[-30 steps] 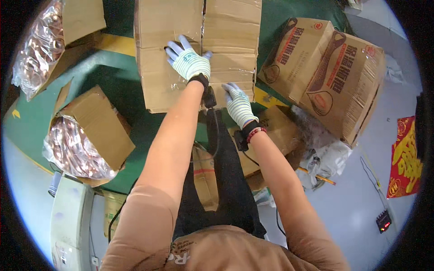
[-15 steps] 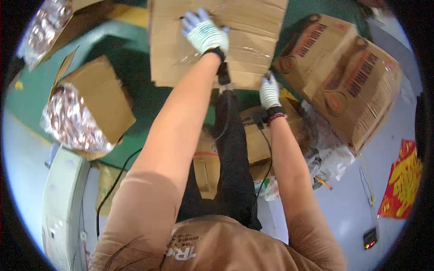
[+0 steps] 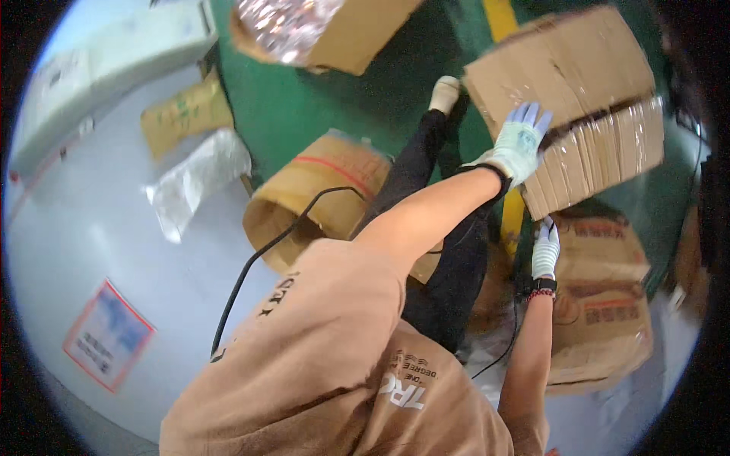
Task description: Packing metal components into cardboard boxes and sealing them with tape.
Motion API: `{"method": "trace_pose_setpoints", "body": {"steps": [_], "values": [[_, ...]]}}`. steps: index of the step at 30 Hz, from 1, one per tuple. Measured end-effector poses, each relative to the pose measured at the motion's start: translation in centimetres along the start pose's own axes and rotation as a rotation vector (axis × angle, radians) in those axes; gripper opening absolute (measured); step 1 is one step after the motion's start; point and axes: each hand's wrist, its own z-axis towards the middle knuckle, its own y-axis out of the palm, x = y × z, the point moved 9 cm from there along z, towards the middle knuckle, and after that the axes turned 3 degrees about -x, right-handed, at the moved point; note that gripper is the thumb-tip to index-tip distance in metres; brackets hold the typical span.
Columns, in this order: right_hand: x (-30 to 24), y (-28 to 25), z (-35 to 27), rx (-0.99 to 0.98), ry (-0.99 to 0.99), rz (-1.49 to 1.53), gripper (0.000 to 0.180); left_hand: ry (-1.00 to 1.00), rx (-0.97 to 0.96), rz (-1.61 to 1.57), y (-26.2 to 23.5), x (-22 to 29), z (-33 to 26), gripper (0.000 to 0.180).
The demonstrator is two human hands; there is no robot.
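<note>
- The cardboard box [image 3: 563, 106], sealed with clear tape, is now seen at one o'clock, tilted and lifted off the green floor [image 3: 304, 114]; half a second ago it sat squarely at twelve.
- The left hand [image 3: 521, 144], gloved, is spread flat on the box's top; no closed grip is seen.
- The right hand [image 3: 545, 251], at four o'clock below the box, is held with fingers extended, gripping nothing visible.
- The box seems mid-turn.

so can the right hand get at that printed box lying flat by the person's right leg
Probably yes. The right hand hangs open just above the flattened printed box, and nothing lies between them. The left hand is busy pressing on the taped carton higher up.
</note>
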Motion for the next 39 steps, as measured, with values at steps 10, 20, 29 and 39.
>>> {"method": "trace_pose_setpoints", "body": {"steps": [10,20,29,39], "values": [[-11.9,-0.3,-2.0,-0.129,-0.21,-0.487,0.039,-0.7,0.393,0.106,-19.0,-22.1,-35.0,0.061],[-18.8,17.3,-15.0,-0.3,-0.56,-1.244,0.041,-1.577,1.036,-0.81,-18.7,-46.3,-64.4,0.121],[-16.8,29.2,-22.8,-0.548,-0.369,-1.051,0.045,-0.853,0.384,-0.048,-21.0,-42.6,-56.4,0.025],[-23.2,48.8,-29.9,-0.755,-0.842,-1.566,0.031,-0.915,0.189,-0.022,-18.2,-35.9,-58.1,0.041]]}}
